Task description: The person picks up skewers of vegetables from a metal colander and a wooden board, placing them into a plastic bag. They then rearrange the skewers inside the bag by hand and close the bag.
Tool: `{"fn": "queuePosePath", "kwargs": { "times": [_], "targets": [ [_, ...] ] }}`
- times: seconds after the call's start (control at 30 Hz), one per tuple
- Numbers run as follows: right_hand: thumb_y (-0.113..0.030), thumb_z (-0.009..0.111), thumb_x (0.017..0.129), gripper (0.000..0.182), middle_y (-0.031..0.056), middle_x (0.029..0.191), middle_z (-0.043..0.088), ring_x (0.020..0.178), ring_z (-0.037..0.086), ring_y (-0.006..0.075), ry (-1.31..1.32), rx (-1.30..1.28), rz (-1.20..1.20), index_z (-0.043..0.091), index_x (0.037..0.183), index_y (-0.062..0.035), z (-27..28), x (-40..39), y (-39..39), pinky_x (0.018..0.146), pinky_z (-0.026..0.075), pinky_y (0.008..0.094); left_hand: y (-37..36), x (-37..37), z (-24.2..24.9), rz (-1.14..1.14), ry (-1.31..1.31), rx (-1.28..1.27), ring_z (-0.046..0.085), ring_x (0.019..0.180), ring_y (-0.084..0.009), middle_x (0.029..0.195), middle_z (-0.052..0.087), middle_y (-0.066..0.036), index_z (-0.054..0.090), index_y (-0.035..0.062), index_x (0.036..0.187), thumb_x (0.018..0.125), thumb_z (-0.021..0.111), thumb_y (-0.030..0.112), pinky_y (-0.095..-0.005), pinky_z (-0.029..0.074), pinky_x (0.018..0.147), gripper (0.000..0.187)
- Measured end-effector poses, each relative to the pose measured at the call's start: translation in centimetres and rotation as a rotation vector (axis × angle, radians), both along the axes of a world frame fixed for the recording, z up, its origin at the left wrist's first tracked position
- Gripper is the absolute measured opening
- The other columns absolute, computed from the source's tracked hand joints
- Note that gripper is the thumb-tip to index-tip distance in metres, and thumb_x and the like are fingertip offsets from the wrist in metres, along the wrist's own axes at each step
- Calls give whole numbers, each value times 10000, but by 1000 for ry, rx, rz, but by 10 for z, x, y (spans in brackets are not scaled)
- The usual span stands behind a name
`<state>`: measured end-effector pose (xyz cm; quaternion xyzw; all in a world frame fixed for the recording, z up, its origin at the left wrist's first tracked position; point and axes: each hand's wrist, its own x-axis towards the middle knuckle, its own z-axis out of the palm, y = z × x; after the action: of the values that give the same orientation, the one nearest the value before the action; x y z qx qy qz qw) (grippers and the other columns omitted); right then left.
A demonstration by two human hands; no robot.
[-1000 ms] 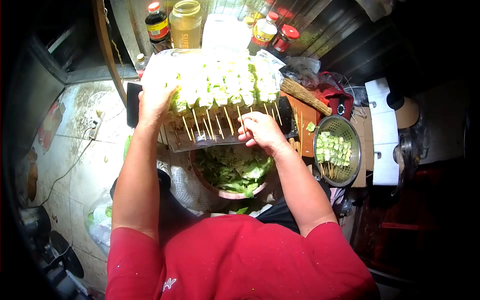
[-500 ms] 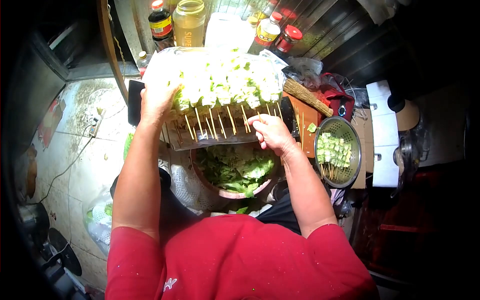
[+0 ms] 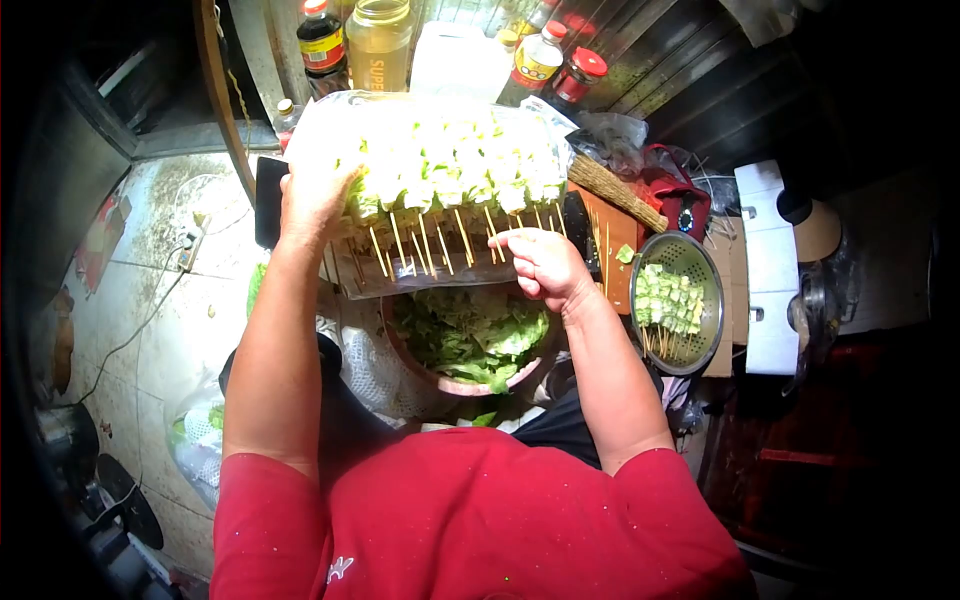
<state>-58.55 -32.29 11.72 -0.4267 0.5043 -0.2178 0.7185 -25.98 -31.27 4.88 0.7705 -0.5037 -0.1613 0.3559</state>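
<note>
Many skewers of pale green leaves point(image 3: 440, 165) lie side by side in a clear plastic bag or tray, their bare stick ends pointing toward my body. At the left edge, my left hand point(image 3: 312, 205) grips the plastic-lined load, with its fingertips partly lost in glare. My right hand point(image 3: 540, 262) is at the right stick ends, thumb and index finger pinched on a skewer stick. Below the load stands a round tub point(image 3: 420, 378) of loose green leaves point(image 3: 470, 335).
At the right, a metal colander point(image 3: 712, 300) holds shorter leaf skewers point(image 3: 668, 300). An orange board point(image 3: 618, 275) and a straw brush point(image 3: 615, 190) lie beside it. Bottles point(image 3: 320, 45) and a large jar point(image 3: 378, 50) stand behind. A white carton point(image 3: 768, 270) is farther right.
My right hand has shifted slightly, its index finger now extending further left across the stick ends. The load and my left hand look nearly unchanged.
</note>
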Motion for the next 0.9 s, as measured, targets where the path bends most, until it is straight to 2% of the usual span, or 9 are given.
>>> {"fn": "queuePosePath", "kwargs": {
  "times": [0.17,0.23,0.33,0.43,0.5,0.57,0.63,0.83,0.9],
  "targets": [
    [-90,467,935,222,-70,563,387,418,274,19,42,15,118,606,1060,30,9,7,-3,361,263,172,-1,0,-3,-26,-46,-20,564,1065,-334,1186,559,-211,540,21,1206,728,721,363,-386,442,940,614],
    [-136,492,935,227,-45,576,440,413,345,27,131,35,134,613,1059,9,12,10,-5,367,298,178,-2,-2,-7,22,-189,-130,607,929,-254,1042,627,-107,633,89,1023,694,688,79,-334,494,824,334],
    [-221,538,916,248,-9,594,507,437,456,53,344,-85,182,621,1032,-18,16,9,-4,385,352,193,3,-17,26,195,394,-57,614,884,-234,1001,643,-123,620,27,1039,723,676,161,-327,479,811,348],
    [-291,577,884,282,25,637,570,476,532,83,553,-182,180,625,972,-27,18,2,-5,415,404,209,2,-15,22,129,215,-109,616,851,-215,971,654,-137,603,-23,1043,748,649,221,-322,468,793,385],
    [-304,588,869,281,38,653,589,470,530,93,606,-386,155,633,883,-27,19,-4,-7,438,426,236,0,-13,15,133,163,-126,618,854,-213,969,656,-139,608,-20,1035,747,647,224,-320,468,789,380],
    [-312,608,832,316,108,731,657,658,629,229,750,-613,88,662,913,-11,24,-5,-15,663,499,340,0,-12,15,136,111,-145,620,857,-211,967,657,-140,612,-17,1027,746,644,228,-319,469,785,374],
    [-316,605,826,350,147,832,657,768,634,284,819,-780,107,640,1005,-17,33,2,-21,728,493,361,0,-11,22,176,219,29,599,1030,-328,1132,591,-221,509,17,1221,689,746,373,-365,473,907,682],
    [-317,599,822,441,189,1181,537,1086,504,330,701,-1398,50,561,1173,-53,-15,46,-67,921,419,395,5,-18,44,145,345,72,627,989,-310,1059,640,-201,539,21,1186,687,738,318,-364,490,875,614],
    [-256,543,846,374,186,1192,524,1105,457,359,888,-1713,300,570,1154,-45,-24,61,-69,973,376,413,7,-19,42,107,266,11,621,942,-277,1039,639,-176,577,20,1114,732,678,282,-349,481,839,474]
  ]
}}
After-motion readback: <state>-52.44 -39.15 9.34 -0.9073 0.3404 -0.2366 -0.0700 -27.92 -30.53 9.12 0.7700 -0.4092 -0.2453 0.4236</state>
